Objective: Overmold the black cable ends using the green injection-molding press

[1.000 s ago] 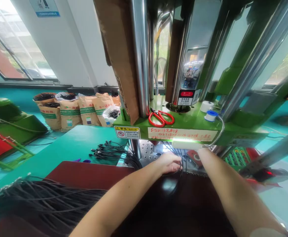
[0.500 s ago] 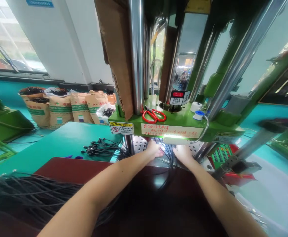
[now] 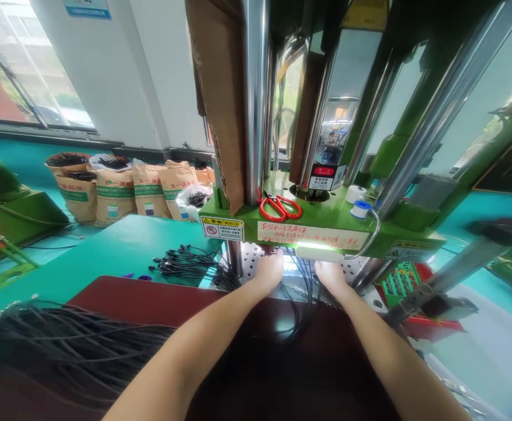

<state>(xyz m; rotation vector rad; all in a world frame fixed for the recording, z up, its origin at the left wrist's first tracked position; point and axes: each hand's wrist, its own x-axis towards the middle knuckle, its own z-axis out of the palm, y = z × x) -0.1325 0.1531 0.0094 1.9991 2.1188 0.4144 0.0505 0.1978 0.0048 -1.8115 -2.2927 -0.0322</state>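
Both hands reach under the green plate [image 3: 221,204] of an upright press. My left hand [image 3: 271,268] is left of several black cables [image 3: 305,283], its fingers turned away and hidden below the plate edge. To the right of the cables is my right hand [image 3: 329,275], its fingertips partly covered by a lit white lamp [image 3: 320,253]. What either hand holds, if anything, cannot be made out. The cables come from between the hands and hang over the dark red tabletop [image 3: 142,298]. A perforated metal plate [image 3: 251,257] lies behind my left hand.
Red-handled scissors [image 3: 280,207] and a blue-white tape spool [image 3: 362,209] rest on the green plate. Bundled black cables [image 3: 190,263] lie on the teal table at left, with a larger cable pile [image 3: 85,345] nearer. A slanted metal bar [image 3: 440,280] stands at right.
My left hand has moved slightly up and deeper under the plate, and its fingers no longer show. The right hand stays near the cables. The whole view has shifted a little.
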